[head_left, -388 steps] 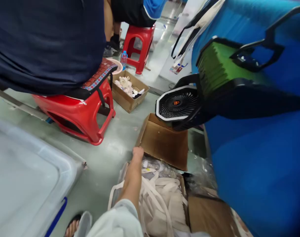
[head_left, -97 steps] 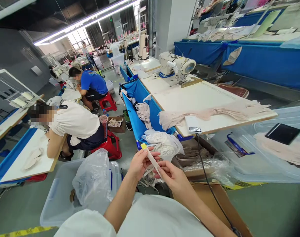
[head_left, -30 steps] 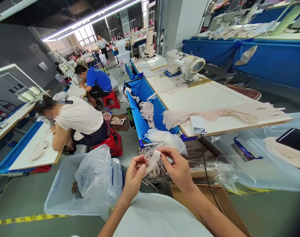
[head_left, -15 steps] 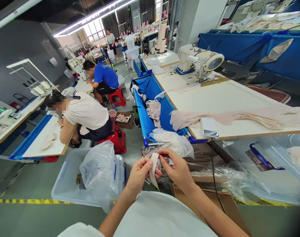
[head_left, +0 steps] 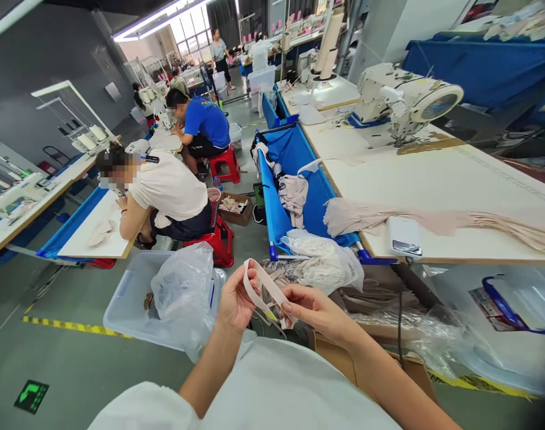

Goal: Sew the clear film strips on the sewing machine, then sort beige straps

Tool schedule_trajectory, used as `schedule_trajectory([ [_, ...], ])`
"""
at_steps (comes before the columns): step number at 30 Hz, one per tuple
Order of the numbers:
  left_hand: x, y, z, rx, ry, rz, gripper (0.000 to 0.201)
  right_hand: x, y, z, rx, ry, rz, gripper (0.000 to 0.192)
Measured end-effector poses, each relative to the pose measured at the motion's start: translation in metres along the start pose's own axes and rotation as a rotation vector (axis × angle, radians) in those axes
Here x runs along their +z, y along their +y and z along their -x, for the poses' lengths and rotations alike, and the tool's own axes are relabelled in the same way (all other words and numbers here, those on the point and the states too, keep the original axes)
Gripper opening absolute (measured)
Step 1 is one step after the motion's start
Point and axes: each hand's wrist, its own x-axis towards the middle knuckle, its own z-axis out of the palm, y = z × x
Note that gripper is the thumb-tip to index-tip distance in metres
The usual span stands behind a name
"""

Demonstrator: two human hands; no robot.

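A pale beige fabric strip (head_left: 272, 288) is bent into a loop between my hands, in front of my body. My left hand (head_left: 237, 298) has its fingers curled round the left side of the loop. On the other side, my right hand (head_left: 315, 307) pinches the strip between thumb and fingers. The strip's lower end, with a yellowish spot near it, hangs below my fingers and is partly hidden. Just beyond my hands, a clear plastic bag of white netted material (head_left: 328, 260) lies below the blue cloth bin (head_left: 272, 209).
A sewing machine (head_left: 400, 104) stands on the white table (head_left: 434, 179) at right, with layered beige fabric (head_left: 470, 222) and a white device (head_left: 404, 237) near its edge. A translucent tub (head_left: 133, 298) is at left. A co-worker (head_left: 169, 191) sits beyond it.
My hands have moved apart, and the strip, earlier held short and narrow between them, is now spread into an open loop. The view has shifted left.
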Motion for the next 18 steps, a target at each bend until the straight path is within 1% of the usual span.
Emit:
schedule_trajectory([
  [3, -0.003, 0.011, -0.001, 0.061, 0.001, 0.014, 0.019, 0.005, 0.002, -0.001, 0.03, -0.039, -0.061, 0.039],
  [5, -0.008, 0.014, -0.002, 0.115, -0.018, 0.008, 0.025, 0.008, 0.003, -0.002, 0.041, -0.053, -0.072, 0.037],
  [7, -0.013, 0.013, -0.003, 0.178, -0.03, -0.026, 0.03, 0.011, 0.003, -0.004, 0.045, -0.062, -0.075, 0.037],
  [9, -0.02, 0.008, -0.002, 0.225, 0.002, -0.113, 0.028, 0.013, 0.004, -0.006, 0.039, -0.06, -0.08, 0.038],
  [11, -0.027, -0.001, 0.002, 0.203, 0.023, -0.264, 0.025, 0.015, 0.005, -0.009, 0.029, -0.053, -0.087, 0.041],
  [13, -0.033, -0.01, 0.007, 0.12, -0.038, -0.427, 0.04, 0.017, 0.007, -0.012, 0.027, -0.056, -0.088, 0.042],
  [15, -0.036, -0.017, 0.012, 0.077, -0.114, -0.542, 0.052, 0.019, 0.01, -0.015, 0.034, -0.078, -0.082, 0.042],
  [16, -0.038, -0.019, 0.014, 0.088, -0.113, -0.573, 0.054, 0.021, 0.011, -0.016, 0.036, -0.09, -0.081, 0.042],
  [18, -0.04, -0.02, 0.016, 0.154, -0.02, -0.603, 0.054, 0.023, 0.014, -0.019, 0.038, -0.11, -0.095, 0.042],
])
